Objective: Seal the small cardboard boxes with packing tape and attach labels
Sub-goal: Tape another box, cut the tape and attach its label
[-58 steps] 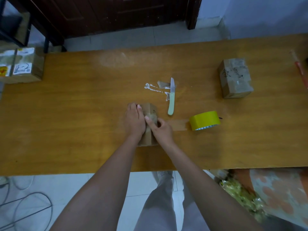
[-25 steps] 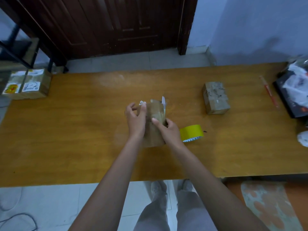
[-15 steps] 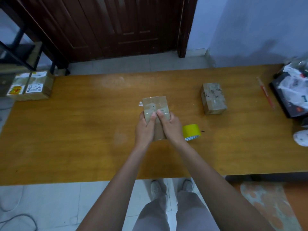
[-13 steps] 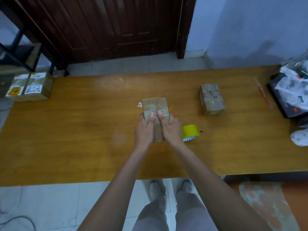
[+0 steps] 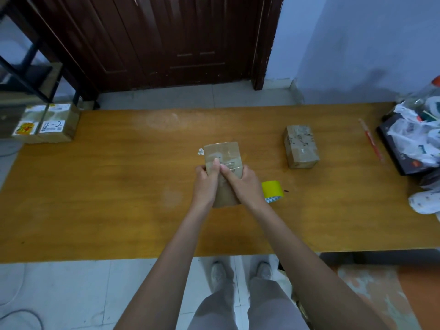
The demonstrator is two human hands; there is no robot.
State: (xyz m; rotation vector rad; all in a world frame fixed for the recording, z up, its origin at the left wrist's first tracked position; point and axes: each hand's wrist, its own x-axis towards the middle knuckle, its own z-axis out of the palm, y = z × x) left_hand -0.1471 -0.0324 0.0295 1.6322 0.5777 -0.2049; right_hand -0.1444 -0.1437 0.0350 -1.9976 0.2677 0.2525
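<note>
A small brown cardboard box (image 5: 222, 152) is held tilted above the middle of the wooden table (image 5: 107, 186), its taped top face toward me. My left hand (image 5: 204, 184) grips its left side, thumb pressing on the top face. My right hand (image 5: 242, 182) grips the right side, thumb lying across the tape. A yellow roll of packing tape (image 5: 273, 190) lies on the table just right of my right hand, partly hidden by it. A second taped cardboard box (image 5: 300, 146) sits on the table further right.
Two labelled boxes (image 5: 47, 126) stand at the table's far left corner. A red pen (image 5: 372, 142) and a pile of white bags on a dark tray (image 5: 414, 144) crowd the right end. White paper scraps (image 5: 200, 151) peek out behind the held box.
The box went from lying on the table to being lifted and turned upright in both hands. Both thumbs now press on its top face. The knife is hidden behind it.
</note>
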